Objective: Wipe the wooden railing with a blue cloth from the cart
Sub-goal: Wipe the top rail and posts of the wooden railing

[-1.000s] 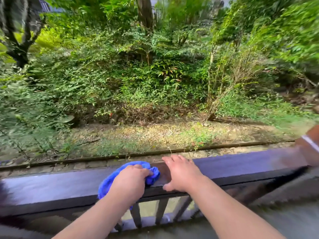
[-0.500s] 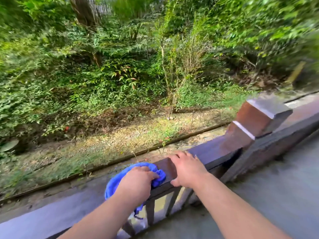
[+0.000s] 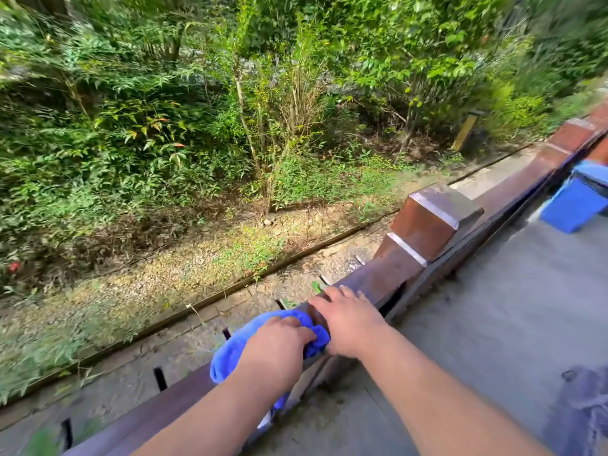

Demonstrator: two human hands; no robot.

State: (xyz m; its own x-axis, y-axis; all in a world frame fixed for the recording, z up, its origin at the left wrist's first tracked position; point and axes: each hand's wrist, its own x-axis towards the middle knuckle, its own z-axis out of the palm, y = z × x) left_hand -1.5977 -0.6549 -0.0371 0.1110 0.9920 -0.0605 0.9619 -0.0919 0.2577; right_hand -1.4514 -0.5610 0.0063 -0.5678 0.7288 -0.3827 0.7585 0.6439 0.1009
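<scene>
The dark brown wooden railing [image 3: 371, 284] runs from the lower left up to the right, where a square post [image 3: 427, 222] rises from it. My left hand [image 3: 276, 350] presses a bunched blue cloth [image 3: 230, 350] onto the top of the rail, fingers closed over it; part of the cloth hangs down the near side. My right hand [image 3: 348, 317] lies flat on the rail just right of the cloth, fingers spread and holding nothing.
A blue bin or cart part [image 3: 579, 199] stands by the railing at the far right on the grey concrete floor [image 3: 493, 324]. Beyond the rail lie a gravel strip, a drain edge and dense green shrubs. A second post [image 3: 572, 133] stands further right.
The view has swung to the right, so the post and the blue object have come into sight. Both hands stay on the rail, left on the cloth, right beside it.
</scene>
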